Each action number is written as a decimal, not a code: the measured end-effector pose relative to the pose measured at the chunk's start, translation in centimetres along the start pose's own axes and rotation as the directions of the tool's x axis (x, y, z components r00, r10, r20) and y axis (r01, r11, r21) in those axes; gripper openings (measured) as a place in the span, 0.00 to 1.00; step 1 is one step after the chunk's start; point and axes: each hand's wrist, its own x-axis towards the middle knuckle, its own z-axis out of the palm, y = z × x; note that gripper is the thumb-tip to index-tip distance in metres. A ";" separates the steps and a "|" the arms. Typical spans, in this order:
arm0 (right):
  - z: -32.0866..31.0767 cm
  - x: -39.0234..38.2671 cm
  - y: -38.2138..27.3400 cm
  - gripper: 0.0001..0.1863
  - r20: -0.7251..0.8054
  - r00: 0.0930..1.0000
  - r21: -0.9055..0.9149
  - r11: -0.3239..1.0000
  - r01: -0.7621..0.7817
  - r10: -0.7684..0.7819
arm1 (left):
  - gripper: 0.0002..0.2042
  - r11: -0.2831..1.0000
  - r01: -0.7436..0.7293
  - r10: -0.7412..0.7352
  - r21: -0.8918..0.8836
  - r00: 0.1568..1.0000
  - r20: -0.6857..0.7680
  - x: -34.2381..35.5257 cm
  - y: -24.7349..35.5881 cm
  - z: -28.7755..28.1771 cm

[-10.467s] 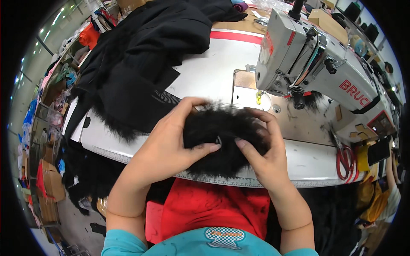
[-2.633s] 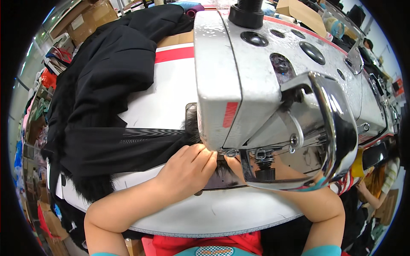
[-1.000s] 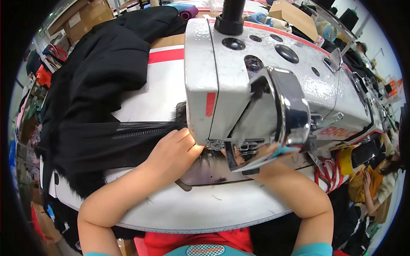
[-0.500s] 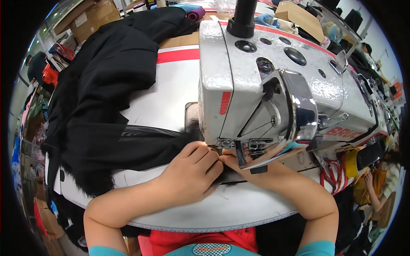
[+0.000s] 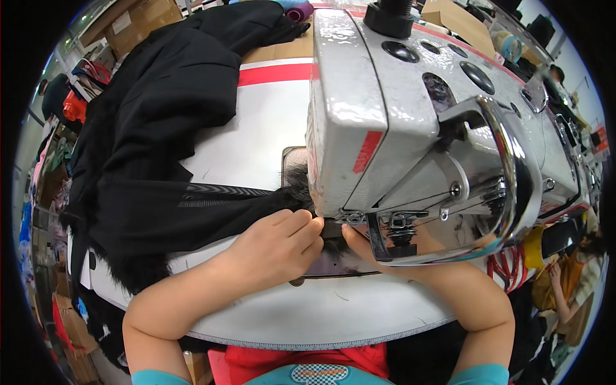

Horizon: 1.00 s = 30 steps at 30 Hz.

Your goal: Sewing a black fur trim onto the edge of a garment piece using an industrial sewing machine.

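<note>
A white sewing machine (image 5: pixel 350 102) fills the middle right. Under its head lies black fur (image 5: pixel 294 183), joined to a strip of black fabric (image 5: pixel 147 218) with sheer, folded edges. My left hand (image 5: pixel 279 247) is closed, fingertips pinched on the fur-trimmed fabric just left of the needle area, which the head hides. My right hand (image 5: pixel 359 240) reaches behind the metal thread guard; its thumb shows near the fabric, the other fingers are hidden. A black garment with fur trim (image 5: pixel 173 77) is heaped along the left of the white table (image 5: pixel 321 321).
Cardboard boxes (image 5: pixel 131 29) and a purple roll (image 5: pixel 298 11) sit at the back. Red-handled scissors (image 5: pixel 504 266) and a black phone (image 5: pixel 558 234) lie at the right. A co-worker's arm (image 5: pixel 561 295) shows beyond them. Another person (image 5: pixel 54 102) stands at far left.
Since 10.5 seconds ago, both hands have carried the fur from the front edge under the machine's head. Over the last half second my left fingers have shifted slightly, closer to the needle area.
</note>
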 end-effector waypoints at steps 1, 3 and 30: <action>-0.2 -0.3 -0.5 0.13 -0.006 0.995 -0.018 0.995 -0.097 0.097 | 0.07 1.000 -0.011 0.011 0.019 1.000 -0.003 0.0 0.0 0.1; -0.3 0.0 -1.1 0.12 -0.026 0.997 -0.041 0.997 -0.067 0.066 | 0.07 0.997 0.073 -0.072 -0.014 0.997 0.034 -0.1 -0.2 0.3; 0.4 0.5 1.3 0.10 -0.044 0.992 0.032 0.992 0.120 -0.118 | 0.10 0.995 0.087 -0.088 -0.039 0.996 -0.017 -0.3 -0.1 2.1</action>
